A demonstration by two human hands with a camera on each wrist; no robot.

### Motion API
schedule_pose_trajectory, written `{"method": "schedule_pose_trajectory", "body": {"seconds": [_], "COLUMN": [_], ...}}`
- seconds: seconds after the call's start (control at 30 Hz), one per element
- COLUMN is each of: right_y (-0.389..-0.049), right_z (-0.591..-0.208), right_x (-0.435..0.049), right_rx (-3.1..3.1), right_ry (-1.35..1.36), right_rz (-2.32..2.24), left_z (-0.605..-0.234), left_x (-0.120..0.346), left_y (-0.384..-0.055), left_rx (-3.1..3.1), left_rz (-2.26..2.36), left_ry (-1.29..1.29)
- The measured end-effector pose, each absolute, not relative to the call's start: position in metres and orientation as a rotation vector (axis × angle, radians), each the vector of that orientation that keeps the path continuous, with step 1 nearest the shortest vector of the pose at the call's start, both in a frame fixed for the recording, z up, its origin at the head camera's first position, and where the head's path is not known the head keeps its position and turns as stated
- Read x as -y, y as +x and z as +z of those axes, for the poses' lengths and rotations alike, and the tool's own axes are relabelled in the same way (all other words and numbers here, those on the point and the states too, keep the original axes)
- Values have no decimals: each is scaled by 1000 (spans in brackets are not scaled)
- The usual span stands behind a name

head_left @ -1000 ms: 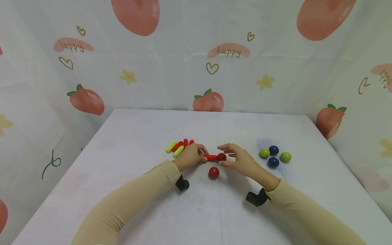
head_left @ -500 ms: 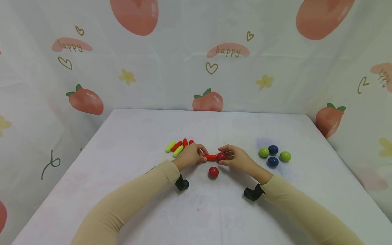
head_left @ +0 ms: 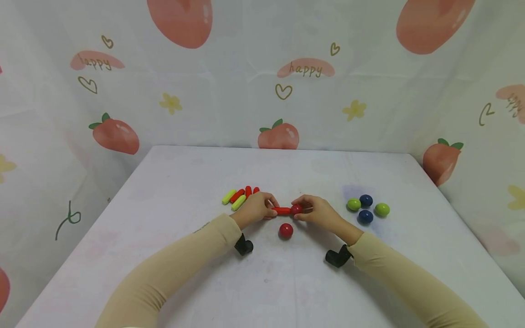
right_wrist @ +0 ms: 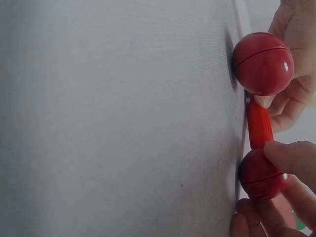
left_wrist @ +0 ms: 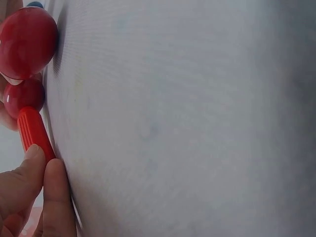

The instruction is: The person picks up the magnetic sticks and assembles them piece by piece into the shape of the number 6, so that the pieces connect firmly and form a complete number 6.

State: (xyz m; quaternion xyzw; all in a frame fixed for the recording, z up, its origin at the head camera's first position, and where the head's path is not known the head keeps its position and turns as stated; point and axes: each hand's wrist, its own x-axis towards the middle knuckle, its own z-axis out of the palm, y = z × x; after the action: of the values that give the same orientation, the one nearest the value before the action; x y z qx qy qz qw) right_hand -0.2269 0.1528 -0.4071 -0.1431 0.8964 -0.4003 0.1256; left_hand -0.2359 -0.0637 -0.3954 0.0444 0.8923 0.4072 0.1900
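Observation:
My left hand [head_left: 255, 210] pinches one end of a red ridged stick [left_wrist: 35, 129] between thumb and fingers, close over the table. The other end of the stick meets a red ball [right_wrist: 262, 174]. Around that ball curl the thumb and fingers of my right hand [head_left: 321, 214], which hold it against the stick. A second red ball [head_left: 285, 231] lies loose on the table just in front of the stick. It looms large in both wrist views and overlaps the stick in the right one.
Left of my left hand lie several red and yellow-green sticks [head_left: 238, 203], partly hidden by it. To the right of my right hand sit blue balls [head_left: 366, 217] and green balls [head_left: 382, 209]. A printed cloth [head_left: 229, 91] hangs behind the white table [head_left: 266, 291].
My right hand has moved a little left and its fingers have closed from beside the red ball onto it. The left hand and the stick stay in place.

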Motion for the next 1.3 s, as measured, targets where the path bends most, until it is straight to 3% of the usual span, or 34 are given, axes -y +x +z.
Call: {"method": "schedule_pose_trajectory", "body": {"seconds": [0.7,1.3], "right_y": [-227,-227], "right_z": [-406,-406], "right_x": [-152,-151], "right_rx": [-2595,-2598], "right_ry": [-384,-393], "right_rz": [-1167,-1172], "left_z": [-399,-356], "left_x": [74,70], "left_y": [-238,-207], "left_rx": [-2480,-2454], "left_rz": [1107,1241], "left_ry": [176,313]}}
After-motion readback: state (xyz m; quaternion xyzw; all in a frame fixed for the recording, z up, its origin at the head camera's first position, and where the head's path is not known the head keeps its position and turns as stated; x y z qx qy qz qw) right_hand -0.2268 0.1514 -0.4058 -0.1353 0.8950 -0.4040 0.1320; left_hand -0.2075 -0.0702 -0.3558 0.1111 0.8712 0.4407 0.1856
